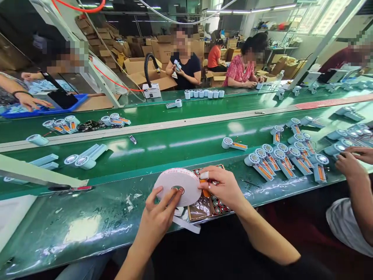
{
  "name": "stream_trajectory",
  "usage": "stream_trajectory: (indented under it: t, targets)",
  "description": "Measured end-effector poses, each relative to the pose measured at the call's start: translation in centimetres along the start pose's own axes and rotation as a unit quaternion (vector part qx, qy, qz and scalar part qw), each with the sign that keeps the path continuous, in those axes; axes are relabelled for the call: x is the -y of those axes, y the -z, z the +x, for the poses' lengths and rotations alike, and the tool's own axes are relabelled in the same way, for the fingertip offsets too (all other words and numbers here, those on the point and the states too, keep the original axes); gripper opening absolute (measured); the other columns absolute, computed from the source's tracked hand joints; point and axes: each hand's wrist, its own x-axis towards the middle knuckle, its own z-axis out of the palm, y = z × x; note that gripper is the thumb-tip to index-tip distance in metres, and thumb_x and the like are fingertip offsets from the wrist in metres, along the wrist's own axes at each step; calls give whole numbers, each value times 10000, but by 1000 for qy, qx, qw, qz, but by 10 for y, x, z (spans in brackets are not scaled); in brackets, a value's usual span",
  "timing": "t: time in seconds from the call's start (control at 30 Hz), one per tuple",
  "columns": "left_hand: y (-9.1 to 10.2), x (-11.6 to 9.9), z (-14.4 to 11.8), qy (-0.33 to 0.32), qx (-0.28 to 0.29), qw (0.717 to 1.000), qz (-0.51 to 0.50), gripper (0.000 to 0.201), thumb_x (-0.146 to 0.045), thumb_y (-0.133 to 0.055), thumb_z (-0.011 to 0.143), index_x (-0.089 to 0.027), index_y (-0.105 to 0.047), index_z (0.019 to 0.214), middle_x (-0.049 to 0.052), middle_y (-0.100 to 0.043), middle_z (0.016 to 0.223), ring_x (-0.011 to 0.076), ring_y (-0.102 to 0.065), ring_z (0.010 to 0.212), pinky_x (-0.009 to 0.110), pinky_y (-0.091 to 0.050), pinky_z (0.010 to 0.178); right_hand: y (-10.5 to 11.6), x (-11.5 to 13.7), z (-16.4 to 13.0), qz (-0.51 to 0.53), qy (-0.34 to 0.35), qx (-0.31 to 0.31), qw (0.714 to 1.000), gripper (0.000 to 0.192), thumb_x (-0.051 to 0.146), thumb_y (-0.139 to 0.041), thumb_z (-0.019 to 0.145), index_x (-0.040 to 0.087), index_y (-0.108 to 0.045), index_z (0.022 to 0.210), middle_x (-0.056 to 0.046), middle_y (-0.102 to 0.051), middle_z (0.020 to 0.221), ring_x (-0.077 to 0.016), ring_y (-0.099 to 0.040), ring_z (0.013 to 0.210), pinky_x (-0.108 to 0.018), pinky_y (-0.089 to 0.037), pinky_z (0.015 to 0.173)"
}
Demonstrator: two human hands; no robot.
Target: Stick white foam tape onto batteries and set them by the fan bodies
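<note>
A wide roll of white tape (pixel 189 178) with red marks along its rim is held tilted above the bench edge. My left hand (pixel 159 216) grips it from the near left, fingertips at the centre hole. At the roll's right edge, my right hand (pixel 225 188) is closed, with white wraps on its fingertips; whether it also pinches a loose end is too small to tell. A loose white strip (pixel 188 224) hangs below the roll. Partly behind my right hand sits a cardboard box (pixel 190 214) holding round cells with red wires (pixel 217 210) and a brown clear-wrapped piece (pixel 202 208).
Several light-blue handheld units (pixel 279 157) with orange strips lie to the right, near a co-worker's hands (pixel 352 163). A green conveyor (pixel 175 136) runs behind the bench. More units (pixel 86 159) and a slanted white post (pixel 40 171) are on the left. Other people work across the line.
</note>
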Motion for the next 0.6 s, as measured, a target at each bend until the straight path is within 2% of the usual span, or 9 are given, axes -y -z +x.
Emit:
stream_trajectory:
  t: [0.1, 0.17, 0.27, 0.33, 0.37, 0.43, 0.47, 0.53, 0.6]
  targets:
    - [1, 6, 2, -12, 4, 1000, 17, 588, -108, -679, 904, -340, -617, 1441, 10, -704, 1332, 277, -543, 1305, 466, -409, 1213, 4, -12, -4, 94, -109, 104, 984, 331, 333, -822, 884, 274, -778, 1207, -44, -747, 1171, -241, -706, 1075, -379, -590, 969]
    - [4, 3, 6, -9, -5, 1000, 16, 567, -145, -706, 897, -336, -630, 1426, 5, -714, 1303, 287, -539, 1261, 514, -342, 1259, 1, -21, -11, 179, -192, 94, 960, 476, 319, -829, 850, 258, -723, 1310, -33, -756, 1139, -234, -722, 1025, -374, -618, 923]
    - [4, -14, 14, 26, -38, 999, -5, 518, -353, -761, 893, -315, -651, 1398, 36, -737, 1184, 309, -534, 1162, 613, -196, 1285, -20, -24, -24, 312, -224, -86, 919, 521, 320, -874, 794, 236, -684, 1272, -42, -762, 1112, -229, -732, 1026, -363, -630, 910]
    - [1, -33, 19, 56, -75, 995, -22, 540, -485, -775, 874, -287, -672, 1365, 65, -738, 1082, 308, -541, 1084, 617, -207, 1244, -39, -19, -31, 391, -210, -210, 871, 552, 318, -884, 804, 263, -615, 1283, -54, -743, 1198, -223, -720, 1106, -366, -621, 954]
    - [-1, -43, 21, 69, -93, 993, -34, 556, -519, -782, 862, -266, -681, 1347, 78, -733, 1037, 305, -545, 1051, 603, -246, 1208, -46, -16, -33, 419, -208, -249, 848, 562, 314, -880, 819, 282, -582, 1295, -54, -733, 1228, -215, -719, 1116, -364, -621, 957]
    - [-7, -58, 19, 87, -104, 988, -70, 569, -536, -794, 847, -230, -694, 1317, 98, -718, 980, 302, -548, 1015, 563, -328, 1122, -45, -16, -30, 449, -215, -269, 824, 595, 279, -899, 803, 295, -559, 1292, -50, -736, 1213, -208, -734, 1075, -361, -637, 924]
    - [-10, -61, 15, 91, -91, 988, -90, 557, -523, -796, 848, -228, -697, 1310, 100, -714, 969, 301, -549, 1012, 545, -353, 1084, -34, -20, -26, 451, -215, -270, 823, 598, 255, -913, 782, 286, -572, 1274, -44, -745, 1174, -200, -742, 1038, -346, -645, 898]
    - [-17, -53, 1, 96, -44, 987, -118, 512, -485, -784, 865, -247, -699, 1310, 97, -712, 982, 303, -547, 1035, 523, -379, 1045, 11, -36, -16, 436, -186, -308, 825, 532, 206, -931, 738, 247, -629, 1174, -20, -758, 1066, -166, -747, 959, -288, -650, 856]
    - [-25, -24, -25, 138, 12, 984, -114, 478, -442, -770, 877, -260, -703, 1314, 102, -708, 1054, 310, -542, 1091, 517, -391, 1053, 75, -57, -11, 395, -99, -430, 806, 383, 173, -924, 719, 221, -672, 1004, 19, -754, 982, -108, -733, 925, -185, -621, 849]
